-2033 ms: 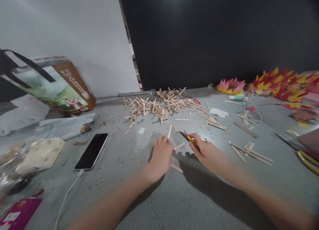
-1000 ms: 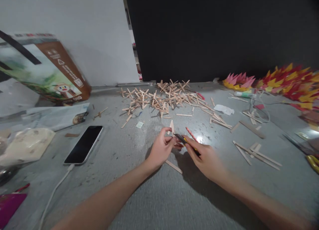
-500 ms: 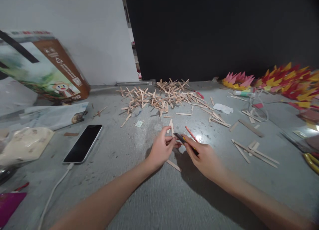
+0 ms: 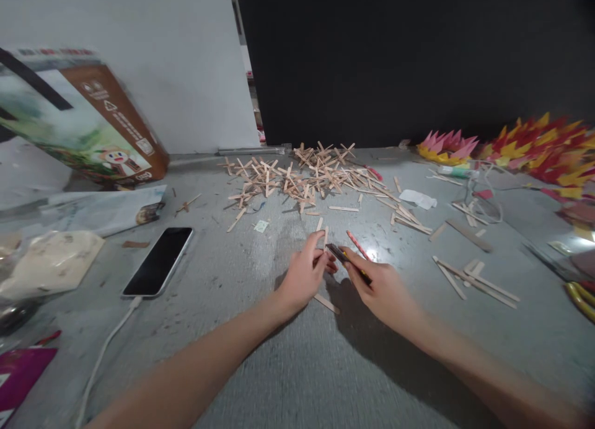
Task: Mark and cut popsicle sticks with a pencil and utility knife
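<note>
Near the middle of the grey table, my left hand (image 4: 304, 273) pinches a thin wooden stick (image 4: 326, 237) that stands up from between its fingertips. My right hand (image 4: 377, 286) is closed around a black and yellow utility knife (image 4: 338, 253), its tip right beside the held stick; whether the blade touches the wood is too small to tell. A loose stick (image 4: 327, 304) lies partly under my left hand, and another stick (image 4: 320, 224) lies just beyond it. Past my right fingers rests a red and white patterned thin rod (image 4: 357, 245).
A heap of crossed wooden sticks (image 4: 297, 175) spreads along the back. Loose sticks (image 4: 476, 281) and yellow-handled scissors (image 4: 579, 300) lie to the right, below folded paper flowers (image 4: 534, 150). At left are a charging phone (image 4: 158, 261), a plastic packet (image 4: 51, 261) and a printed bag (image 4: 93, 125).
The stick in my left hand looks more upright and shows less above the fingers. Both hands keep their holds, and the whole view has shifted slightly.
</note>
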The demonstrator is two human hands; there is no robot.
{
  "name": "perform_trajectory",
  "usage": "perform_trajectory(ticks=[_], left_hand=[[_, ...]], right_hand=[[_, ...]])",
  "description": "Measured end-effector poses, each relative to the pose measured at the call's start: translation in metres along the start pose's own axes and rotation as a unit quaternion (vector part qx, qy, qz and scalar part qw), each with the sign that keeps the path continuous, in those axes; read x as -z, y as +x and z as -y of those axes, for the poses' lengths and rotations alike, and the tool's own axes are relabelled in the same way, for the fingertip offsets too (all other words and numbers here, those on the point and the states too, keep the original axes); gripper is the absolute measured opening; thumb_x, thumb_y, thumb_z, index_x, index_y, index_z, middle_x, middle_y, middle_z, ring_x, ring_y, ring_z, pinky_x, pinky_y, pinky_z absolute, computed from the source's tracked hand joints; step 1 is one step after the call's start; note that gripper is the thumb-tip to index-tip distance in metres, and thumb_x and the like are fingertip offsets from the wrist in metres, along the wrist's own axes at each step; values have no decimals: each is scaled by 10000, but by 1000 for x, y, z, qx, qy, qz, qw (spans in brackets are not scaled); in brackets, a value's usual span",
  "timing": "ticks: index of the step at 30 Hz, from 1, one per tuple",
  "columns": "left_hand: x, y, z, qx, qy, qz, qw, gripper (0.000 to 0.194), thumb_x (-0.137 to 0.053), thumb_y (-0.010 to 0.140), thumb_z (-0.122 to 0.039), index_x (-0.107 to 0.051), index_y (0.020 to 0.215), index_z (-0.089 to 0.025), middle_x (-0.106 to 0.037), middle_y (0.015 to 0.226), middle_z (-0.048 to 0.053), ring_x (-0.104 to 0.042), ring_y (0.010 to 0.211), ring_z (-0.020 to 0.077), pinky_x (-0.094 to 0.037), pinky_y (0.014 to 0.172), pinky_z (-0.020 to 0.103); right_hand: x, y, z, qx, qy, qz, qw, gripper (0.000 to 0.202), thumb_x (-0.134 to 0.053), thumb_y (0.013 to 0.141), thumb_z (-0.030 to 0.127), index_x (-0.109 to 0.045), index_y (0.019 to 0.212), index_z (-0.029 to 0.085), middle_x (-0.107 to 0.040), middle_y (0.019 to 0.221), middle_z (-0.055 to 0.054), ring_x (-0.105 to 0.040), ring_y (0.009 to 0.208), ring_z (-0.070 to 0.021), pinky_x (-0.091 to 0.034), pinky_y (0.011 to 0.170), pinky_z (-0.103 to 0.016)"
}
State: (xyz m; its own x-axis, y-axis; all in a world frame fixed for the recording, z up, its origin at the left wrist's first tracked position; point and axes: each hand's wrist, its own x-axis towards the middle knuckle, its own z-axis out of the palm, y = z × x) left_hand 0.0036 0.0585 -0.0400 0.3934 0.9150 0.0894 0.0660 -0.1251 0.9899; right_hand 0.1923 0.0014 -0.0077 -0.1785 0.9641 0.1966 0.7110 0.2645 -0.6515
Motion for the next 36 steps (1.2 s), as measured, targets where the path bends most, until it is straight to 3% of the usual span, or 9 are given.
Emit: perform_trajectory(ticks=[7,11,15,28,36], left_hand=[[1,-1,-5,-15,-38,3,999,661,-552,1041,-364,-255,1622,-258,-718,811,-2,-739,721,167,-580,769,318],[1,2,-2,-28,-56,8,998,525,-530,1022,-271,-418,1533,-239,-675,770,-8,-703,675,147,-564,701,278],[-1,2,-3,-8,-61,-12,998,486,-511,972,-173,-471,1452,-239,-649,734,-24,-655,593,126,-525,613,241],[0,2,-4,41,-101,-10,994,478,-568,922,-211,-446,1383,-255,-640,682,-45,-605,486,112,-436,493,197],[1,1,-13,45,-136,14,990,437,-562,924,-229,-411,1333,-248,-632,664,-57,-581,457,104,-406,457,177]], right_hand=[[-4,-1,-3,1,39,-18,999,451,-477,1069,364,-665,1422,158,-788,872,-65,-674,593,-144,-496,602,-224],[-9,-2,-6,12,46,-28,998,440,-488,1069,350,-661,1423,153,-784,865,-57,-659,581,-127,-503,606,-210],[-11,-3,-5,21,57,-20,998,432,-484,1073,346,-669,1408,146,-787,884,-65,-666,614,-128,-517,630,-208],[3,4,-7,10,78,31,996,447,-476,1055,424,-752,1236,123,-713,763,-32,-550,570,-118,-451,532,-212],[7,9,-14,24,80,32,996,464,-505,1033,400,-746,1273,84,-722,760,-41,-605,616,-134,-475,566,-222]])
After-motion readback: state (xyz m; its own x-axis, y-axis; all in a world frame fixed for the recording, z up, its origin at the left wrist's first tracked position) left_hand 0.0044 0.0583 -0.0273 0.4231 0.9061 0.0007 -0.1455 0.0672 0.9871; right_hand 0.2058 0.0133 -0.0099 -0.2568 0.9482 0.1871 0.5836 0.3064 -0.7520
